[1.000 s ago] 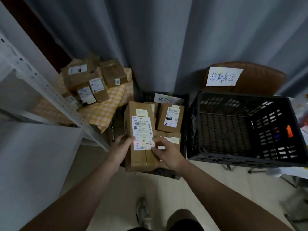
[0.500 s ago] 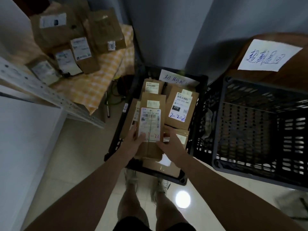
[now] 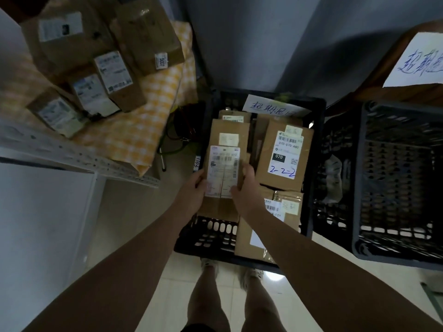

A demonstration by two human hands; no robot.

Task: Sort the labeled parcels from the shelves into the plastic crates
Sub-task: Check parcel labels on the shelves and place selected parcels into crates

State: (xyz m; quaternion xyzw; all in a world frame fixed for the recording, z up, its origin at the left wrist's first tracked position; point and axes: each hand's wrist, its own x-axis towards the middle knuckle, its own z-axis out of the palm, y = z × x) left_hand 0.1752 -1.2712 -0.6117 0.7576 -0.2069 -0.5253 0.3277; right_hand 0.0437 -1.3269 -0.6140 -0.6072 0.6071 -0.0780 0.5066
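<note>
I hold a long cardboard parcel (image 3: pixel 227 137) with a white shipping label inside the left half of a black plastic crate (image 3: pixel 316 144) on the floor. My left hand (image 3: pixel 195 190) grips its left edge and my right hand (image 3: pixel 244 188) grips its right edge, thumb on the label. Beside it in the crate lies a parcel marked 2-2-2 (image 3: pixel 284 153), with another parcel (image 3: pixel 257 236) leaning at the near wall. A handwritten paper sign (image 3: pixel 268 106) stands at the crate's far wall.
A second black crate (image 3: pixel 395 188) stands to the right, with a white handwritten sign (image 3: pixel 417 61) on a brown chair back behind it. At upper left, several labeled parcels (image 3: pixel 112 70) sit on a yellow checked cloth (image 3: pixel 148 121) behind a white metal shelf rail (image 3: pixel 79 156). Grey curtain behind.
The parcel has gone from above the crate's rim down into its left half, still in both hands. My head has tilted further down and closer, so my legs and feet now show.
</note>
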